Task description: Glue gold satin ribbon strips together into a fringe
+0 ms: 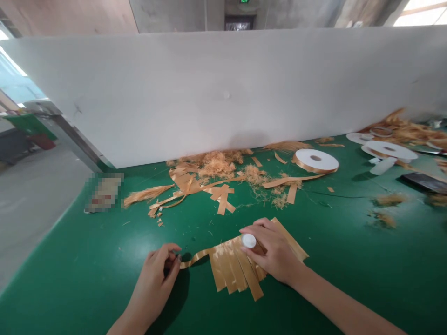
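1. Two bare hands are at work at the near side of a green table, one to the left, one to the right.
2. The left hand has its fingers drawn narrow, pinching the end of a shiny gold ribbon.
3. That ribbon curves to the right and meets the far edge of a row of gold strips, which lies flat on the table between the hands and on under the right one; the strips overlap, their loose ends pointing mostly nearer.
4. The right hand has its fingers curled around a small object with a round white top (what sort of object, I can't tell, since the hand covers most of it), held just over the strips.
5. Farther off, a heap of tan shreds spreads along the foot of a white panel, with loose cut pieces just nearer.
6. To the right of the heap lies a white spool wound with gold ribbon, a loose length trailing left from it.
7. At the far right I see another spool, a white tube beside it, and a dark flat object nearer.
8. A blurred-out item sits at the table's left edge.
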{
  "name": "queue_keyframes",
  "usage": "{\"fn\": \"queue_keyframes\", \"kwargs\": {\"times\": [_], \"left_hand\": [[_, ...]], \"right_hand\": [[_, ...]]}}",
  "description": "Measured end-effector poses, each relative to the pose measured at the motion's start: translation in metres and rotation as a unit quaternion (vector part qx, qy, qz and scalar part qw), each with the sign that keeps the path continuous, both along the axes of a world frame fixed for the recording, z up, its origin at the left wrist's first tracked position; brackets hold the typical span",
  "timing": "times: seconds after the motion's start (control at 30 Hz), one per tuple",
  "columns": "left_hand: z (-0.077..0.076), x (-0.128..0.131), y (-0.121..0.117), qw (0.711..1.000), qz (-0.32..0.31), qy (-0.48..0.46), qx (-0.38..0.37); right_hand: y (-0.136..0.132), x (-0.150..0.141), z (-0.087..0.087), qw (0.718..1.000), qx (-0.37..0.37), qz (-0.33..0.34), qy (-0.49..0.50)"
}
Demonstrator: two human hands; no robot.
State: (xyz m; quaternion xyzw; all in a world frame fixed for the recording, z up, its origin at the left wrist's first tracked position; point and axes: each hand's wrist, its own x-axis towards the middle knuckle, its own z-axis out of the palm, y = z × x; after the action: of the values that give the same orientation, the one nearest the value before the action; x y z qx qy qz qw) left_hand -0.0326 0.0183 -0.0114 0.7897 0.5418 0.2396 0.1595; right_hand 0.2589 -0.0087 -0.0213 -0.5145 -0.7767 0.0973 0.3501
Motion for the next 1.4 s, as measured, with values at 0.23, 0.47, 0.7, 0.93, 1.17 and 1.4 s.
{"fn": "queue_keyframes", "kwargs": {"times": [0.23,0.47,0.7,0.93,1.17,1.4], "left_hand": [[-0.001,0.0,0.002,1.0,-0.007,0.001,-0.002],[-0.002,-0.001,0.003,1.0,0.005,0.006,-0.012],[-0.005,-0.003,0.004,1.0,0.01,0.006,-0.014],[-0.006,-0.004,0.006,1.0,0.012,-0.002,-0.008],[-0.006,-0.005,0.007,1.0,0.019,-0.008,-0.021],[-0.005,-0.003,0.01,0.999,0.03,-0.008,-0.039]], "right_hand": [[0.0,0.001,0.001,1.0,-0.004,-0.001,-0.001],[0.001,0.001,0.0,1.0,0.0,-0.003,0.012],[0.002,0.003,-0.002,1.0,-0.008,-0.001,0.019],[0.004,0.002,-0.001,1.0,0.001,-0.004,0.026],[0.005,0.011,0.002,0.996,0.018,-0.051,0.075],[0.02,0.064,0.005,0.958,0.108,-0.248,0.101]]}}
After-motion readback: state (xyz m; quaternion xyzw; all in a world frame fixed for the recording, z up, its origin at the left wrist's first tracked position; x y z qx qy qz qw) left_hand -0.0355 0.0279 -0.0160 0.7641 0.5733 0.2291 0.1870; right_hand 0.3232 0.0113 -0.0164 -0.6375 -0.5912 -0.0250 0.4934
